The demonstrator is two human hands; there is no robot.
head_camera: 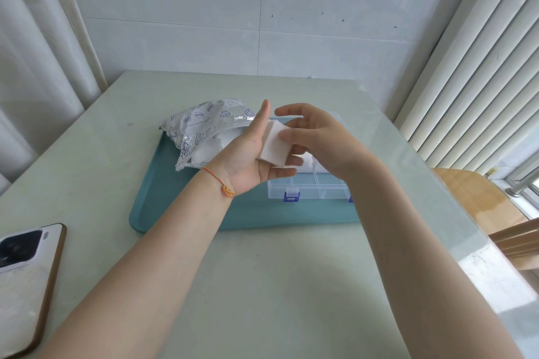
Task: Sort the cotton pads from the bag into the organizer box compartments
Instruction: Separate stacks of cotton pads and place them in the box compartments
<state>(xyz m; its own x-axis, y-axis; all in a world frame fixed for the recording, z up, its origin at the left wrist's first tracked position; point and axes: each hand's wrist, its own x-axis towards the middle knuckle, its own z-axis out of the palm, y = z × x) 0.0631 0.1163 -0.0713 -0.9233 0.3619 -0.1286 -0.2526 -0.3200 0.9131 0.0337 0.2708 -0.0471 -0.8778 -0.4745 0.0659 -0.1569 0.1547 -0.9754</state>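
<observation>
Pale green table (262,285) w/ teal tray (180,207), tiled wall (262,23), blinds (472,81) right.

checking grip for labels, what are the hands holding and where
Left hand holds a stack of cotton pads by its lower end; right hand pinches its top edge.

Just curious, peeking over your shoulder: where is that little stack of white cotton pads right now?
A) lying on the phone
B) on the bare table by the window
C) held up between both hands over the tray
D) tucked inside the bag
C: the left hand holds the pads while the right hand pinches their top edge, above the tray.
</observation>
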